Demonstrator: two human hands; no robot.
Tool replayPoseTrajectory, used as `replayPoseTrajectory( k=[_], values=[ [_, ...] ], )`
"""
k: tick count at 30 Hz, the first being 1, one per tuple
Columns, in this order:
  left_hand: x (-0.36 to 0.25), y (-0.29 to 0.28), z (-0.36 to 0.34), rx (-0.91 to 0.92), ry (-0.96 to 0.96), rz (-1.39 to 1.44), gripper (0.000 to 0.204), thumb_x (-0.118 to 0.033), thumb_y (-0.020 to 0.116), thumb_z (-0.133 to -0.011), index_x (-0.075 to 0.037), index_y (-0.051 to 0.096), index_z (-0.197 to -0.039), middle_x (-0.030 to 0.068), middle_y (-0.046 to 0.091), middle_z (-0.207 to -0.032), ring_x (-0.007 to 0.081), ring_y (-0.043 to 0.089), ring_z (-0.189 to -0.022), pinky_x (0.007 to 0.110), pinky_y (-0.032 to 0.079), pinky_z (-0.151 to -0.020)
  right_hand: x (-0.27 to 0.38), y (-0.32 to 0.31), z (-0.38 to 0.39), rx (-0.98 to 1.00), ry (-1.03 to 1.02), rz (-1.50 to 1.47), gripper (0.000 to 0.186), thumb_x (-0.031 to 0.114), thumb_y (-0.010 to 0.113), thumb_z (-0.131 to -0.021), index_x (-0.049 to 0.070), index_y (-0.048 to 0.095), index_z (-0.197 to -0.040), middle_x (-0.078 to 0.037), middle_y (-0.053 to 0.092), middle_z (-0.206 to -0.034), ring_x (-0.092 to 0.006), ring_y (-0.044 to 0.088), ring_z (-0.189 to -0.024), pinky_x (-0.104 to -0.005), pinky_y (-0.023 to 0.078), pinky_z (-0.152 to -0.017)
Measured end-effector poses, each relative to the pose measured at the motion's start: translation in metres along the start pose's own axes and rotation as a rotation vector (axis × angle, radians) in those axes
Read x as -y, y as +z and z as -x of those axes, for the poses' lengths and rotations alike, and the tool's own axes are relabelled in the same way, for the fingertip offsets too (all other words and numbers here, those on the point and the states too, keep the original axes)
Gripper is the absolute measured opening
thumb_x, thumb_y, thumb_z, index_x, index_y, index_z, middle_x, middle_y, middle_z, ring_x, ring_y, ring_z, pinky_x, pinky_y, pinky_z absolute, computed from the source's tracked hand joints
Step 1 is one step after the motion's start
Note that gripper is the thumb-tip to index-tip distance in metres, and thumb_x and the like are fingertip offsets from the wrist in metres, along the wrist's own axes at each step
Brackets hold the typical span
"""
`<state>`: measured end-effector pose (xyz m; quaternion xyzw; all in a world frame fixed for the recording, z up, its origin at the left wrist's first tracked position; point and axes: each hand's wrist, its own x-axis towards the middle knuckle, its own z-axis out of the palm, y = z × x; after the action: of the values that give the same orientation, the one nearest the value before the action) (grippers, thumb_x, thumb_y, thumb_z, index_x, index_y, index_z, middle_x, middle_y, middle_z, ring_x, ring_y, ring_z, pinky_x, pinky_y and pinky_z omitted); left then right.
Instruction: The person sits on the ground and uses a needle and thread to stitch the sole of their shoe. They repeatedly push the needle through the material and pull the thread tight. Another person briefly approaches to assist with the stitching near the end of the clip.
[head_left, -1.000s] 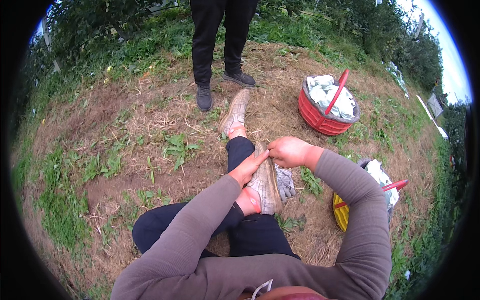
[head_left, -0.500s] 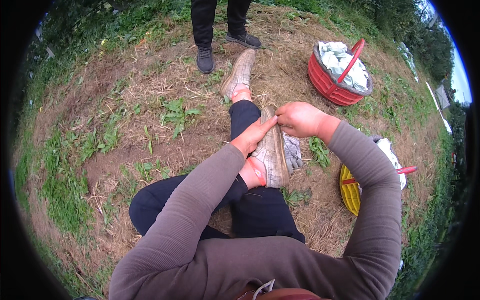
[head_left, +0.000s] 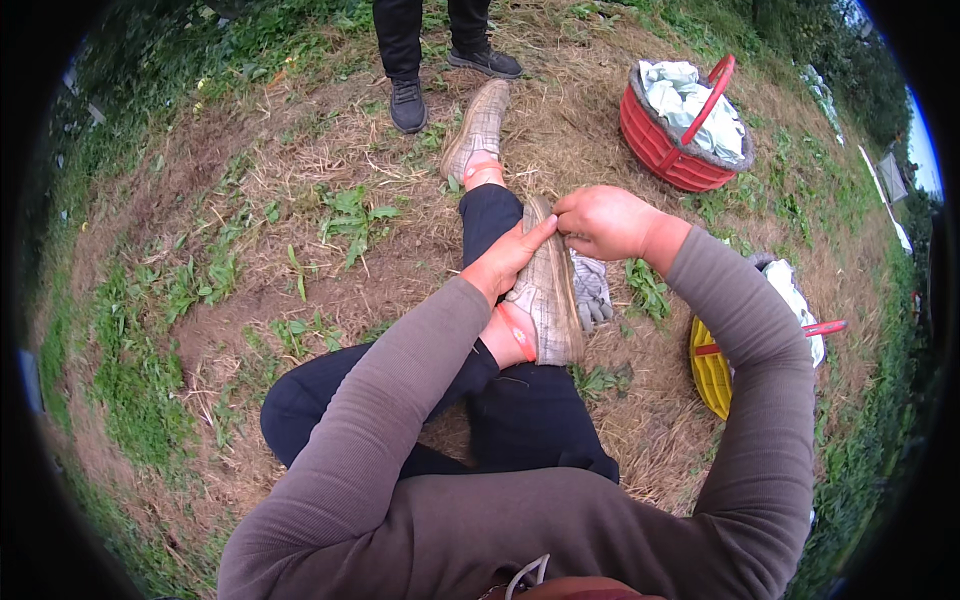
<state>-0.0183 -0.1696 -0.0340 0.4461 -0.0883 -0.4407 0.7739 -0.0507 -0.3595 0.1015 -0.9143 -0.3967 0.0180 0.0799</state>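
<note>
Beige checked shoe (head_left: 545, 300) is gripped by left fingers (head_left: 533, 240), right fingers (head_left: 569, 221) closed against it.

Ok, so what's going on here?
A person sits holding the shoe on their folded leg. The left hand grips it near the toe; the right hand is at its edge. A grey glove lies beside it, a red basket and a yellow basket stand to the right, and another person stands ahead.

From the left side of a head-worn pair, a fisheye camera looks steeply down over the wearer's torso (head_left: 560, 520) and forearms (head_left: 400, 375) to the hands (head_left: 608, 222), close below, its wide view bending across the ground (head_left: 330, 285) to greenery (head_left: 150, 80).
</note>
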Motion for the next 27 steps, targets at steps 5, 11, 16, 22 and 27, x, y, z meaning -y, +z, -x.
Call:
replayPoseTrajectory(
  k=[5, 11, 16, 22, 27],
  values=[
    [0.002, -0.003, -0.003, 0.007, -0.017, 0.020, 0.078, -0.049, 0.069, -0.098, -0.004, 0.039, -0.153, 0.0121, 0.061, -0.136, 0.0208, 0.062, -0.121, 0.037, 0.052, -0.101, -0.004, 0.004, 0.001, -0.024, -0.008, -0.038, 0.017, 0.015, 0.071, -0.080, 0.004, 0.072, -0.092, -0.011, 0.069, -0.101, -0.0355, 0.068, -0.096, -0.0455, 0.056, -0.084],
    [0.004, -0.002, 0.005, 0.078, -0.036, 0.063, 0.078, -0.046, 0.070, -0.098, -0.005, 0.035, -0.155, 0.0116, 0.061, -0.136, 0.0209, 0.062, -0.121, 0.038, 0.052, -0.102, -0.010, 0.011, 0.004, -0.022, 0.034, -0.097, 0.016, 0.016, 0.073, -0.079, 0.005, 0.072, -0.090, -0.011, 0.069, -0.100, -0.0357, 0.068, -0.095, -0.0455, 0.056, -0.083],
    [0.003, -0.006, 0.014, 0.182, -0.173, 0.022, 0.075, -0.031, 0.075, -0.096, -0.007, 0.035, -0.154, 0.0131, 0.062, -0.132, 0.0254, 0.064, -0.120, 0.042, 0.053, -0.104, -0.013, 0.017, 0.008, -0.037, 0.133, -0.200, 0.016, 0.015, 0.076, -0.078, 0.004, 0.070, -0.089, -0.012, 0.070, -0.108, -0.0359, 0.068, -0.099, -0.0446, 0.055, -0.087],
    [0.004, -0.011, 0.020, 0.216, -0.222, -0.037, 0.074, -0.022, 0.077, -0.093, -0.006, 0.037, -0.153, 0.0152, 0.063, -0.132, 0.0278, 0.065, -0.121, 0.043, 0.054, -0.104, -0.021, 0.030, 0.010, -0.072, 0.202, -0.351, 0.018, 0.014, 0.078, -0.077, 0.005, 0.070, -0.090, -0.013, 0.070, -0.101, -0.0349, 0.068, -0.097, -0.0422, 0.055, -0.087],
    [0.003, -0.003, 0.026, 0.185, -0.254, -0.035, 0.071, -0.020, 0.077, -0.092, -0.003, 0.041, -0.150, 0.0153, 0.065, -0.129, 0.0275, 0.067, -0.117, 0.042, 0.055, -0.102, -0.025, 0.039, 0.014, -0.136, 0.187, -0.412, 0.019, 0.015, 0.078, -0.076, 0.005, 0.070, -0.090, -0.013, 0.069, -0.097, -0.0338, 0.068, -0.095, -0.0424, 0.055, -0.085]
  ],
)
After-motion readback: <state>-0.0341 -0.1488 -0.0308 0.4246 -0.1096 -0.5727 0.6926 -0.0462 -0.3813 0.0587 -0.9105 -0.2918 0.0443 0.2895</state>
